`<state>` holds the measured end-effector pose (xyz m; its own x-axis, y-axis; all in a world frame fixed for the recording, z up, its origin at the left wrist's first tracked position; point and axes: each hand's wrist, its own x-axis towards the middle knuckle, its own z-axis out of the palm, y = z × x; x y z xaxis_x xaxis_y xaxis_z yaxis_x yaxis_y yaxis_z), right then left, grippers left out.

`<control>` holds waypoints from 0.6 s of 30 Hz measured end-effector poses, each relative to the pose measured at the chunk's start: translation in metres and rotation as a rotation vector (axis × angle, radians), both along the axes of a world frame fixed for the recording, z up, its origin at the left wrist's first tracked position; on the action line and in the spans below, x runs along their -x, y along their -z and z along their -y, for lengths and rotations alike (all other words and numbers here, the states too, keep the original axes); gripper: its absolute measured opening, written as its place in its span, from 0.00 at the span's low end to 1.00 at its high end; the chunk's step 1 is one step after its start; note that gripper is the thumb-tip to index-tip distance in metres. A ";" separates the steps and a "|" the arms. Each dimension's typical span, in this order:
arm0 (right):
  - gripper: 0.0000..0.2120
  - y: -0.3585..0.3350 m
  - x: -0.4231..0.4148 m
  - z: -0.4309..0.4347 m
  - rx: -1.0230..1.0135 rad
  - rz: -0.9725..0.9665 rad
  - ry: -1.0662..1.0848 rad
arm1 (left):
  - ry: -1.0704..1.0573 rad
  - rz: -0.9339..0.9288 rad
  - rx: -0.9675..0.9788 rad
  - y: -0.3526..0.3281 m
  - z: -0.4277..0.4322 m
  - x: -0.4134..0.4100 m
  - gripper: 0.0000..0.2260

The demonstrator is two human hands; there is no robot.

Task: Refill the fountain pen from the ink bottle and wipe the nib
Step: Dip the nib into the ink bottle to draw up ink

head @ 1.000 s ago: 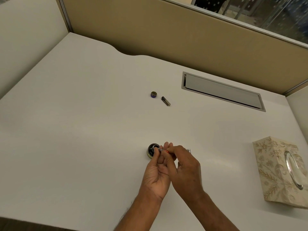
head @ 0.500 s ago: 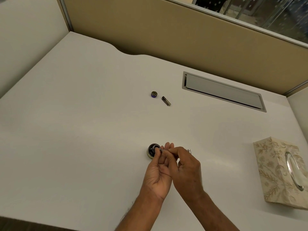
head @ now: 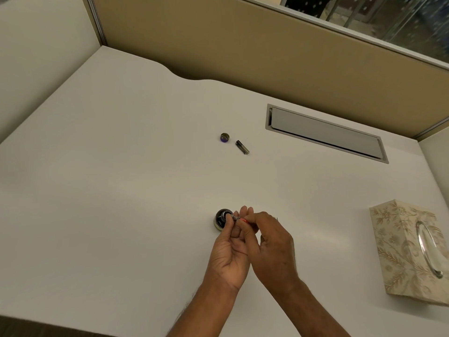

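Bottle [head: 221, 219] uncapped mid-desk; both hands [head: 229, 251] [head: 273, 246] pinch the pen [head: 239, 218] at its mouth. Filling seems underway; wiping remains.

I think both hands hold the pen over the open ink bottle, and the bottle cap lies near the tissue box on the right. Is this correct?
Not quite. The bottle cap lies far from the tissue box, toward the back of the desk beside a small dark pen part, as the head view shows. The rest holds: the left hand and right hand hold the pen at the open ink bottle.
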<state>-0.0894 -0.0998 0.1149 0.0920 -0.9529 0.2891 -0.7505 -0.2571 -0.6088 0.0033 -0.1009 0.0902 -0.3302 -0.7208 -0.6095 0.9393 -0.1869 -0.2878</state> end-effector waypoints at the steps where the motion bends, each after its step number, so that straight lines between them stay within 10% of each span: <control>1: 0.02 0.000 0.000 0.000 -0.002 0.003 0.000 | -0.007 -0.020 0.009 0.000 0.000 0.000 0.21; 18: 0.11 0.001 -0.002 0.004 0.007 0.032 0.052 | 0.008 0.027 0.017 0.003 0.000 0.000 0.16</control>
